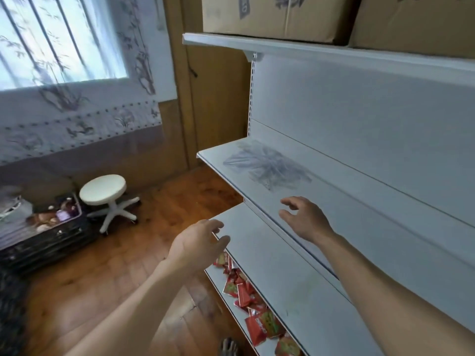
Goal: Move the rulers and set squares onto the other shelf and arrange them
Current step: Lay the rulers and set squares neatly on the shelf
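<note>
Two bare arms come in from the bottom, cut off at the edge. The left hand is loose, fingers a bit bent, with nothing in it. It floats by the front corner of the low shelf. The right hand is loose too and grasps nothing. It hangs over the front edge of the mid shelf.

The pile of see-through rulers and set squares lies on the mid shelf near its left end, past the right hand and apart from it. It is a grey blur, so I cannot count the pieces or tell rulers from squares.

Red packs lie under the low shelf, which hides many of them. Brown boxes sit on the top shelf, cut off above. A white stool stands on the wood floor by a dark case full of fuzzy things.
</note>
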Demonstrator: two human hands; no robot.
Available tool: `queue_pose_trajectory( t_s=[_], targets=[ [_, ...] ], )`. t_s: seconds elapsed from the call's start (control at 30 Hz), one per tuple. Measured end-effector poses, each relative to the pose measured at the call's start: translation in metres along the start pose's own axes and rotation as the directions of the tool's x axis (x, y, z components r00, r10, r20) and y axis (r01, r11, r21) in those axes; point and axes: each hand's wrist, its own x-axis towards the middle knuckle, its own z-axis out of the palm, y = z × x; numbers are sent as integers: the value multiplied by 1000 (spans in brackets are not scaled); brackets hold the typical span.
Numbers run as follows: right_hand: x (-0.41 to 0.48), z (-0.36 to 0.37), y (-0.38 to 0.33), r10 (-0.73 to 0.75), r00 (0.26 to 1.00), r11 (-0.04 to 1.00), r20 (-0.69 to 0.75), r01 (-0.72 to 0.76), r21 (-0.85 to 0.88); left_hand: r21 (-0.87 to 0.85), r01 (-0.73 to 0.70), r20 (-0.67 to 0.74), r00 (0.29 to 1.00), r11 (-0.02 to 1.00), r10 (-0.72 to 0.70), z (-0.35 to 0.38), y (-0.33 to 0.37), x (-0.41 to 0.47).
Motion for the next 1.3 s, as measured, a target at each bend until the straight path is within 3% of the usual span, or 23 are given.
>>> queue_pose_trajectory(
  t_s=[0.3, 0.57, 0.9, 1.1, 1.23, 1.3],
  targets=[
    [154, 14, 8, 120, 991, 992, -57, -117, 53, 36, -126, 21, 992, 991, 126, -9, -11, 172],
    [213, 15, 25, 260, 955, 965, -145, -261, 15, -59, -258, 119, 957, 964, 264, 5, -7, 273],
    [236, 40, 35, 482, 864, 855, -144, -500, -140, -145, -485, 287, 813, 862, 506, 13, 1, 371],
    [232, 53, 26, 446, 829, 822, -336, -528, -212, -215, -581, 301, 725, 785, 619, 14, 1, 404],
    [225, 50, 16, 378, 777, 731, -503, -584, -353, -264, -618, 331, 663, 741, 671, 14, -1, 418],
    [221, 47, 15, 350, 740, 721, -574, -604, -339, -297, -618, 349, 639, 728, 685, 15, -2, 421]
  ],
)
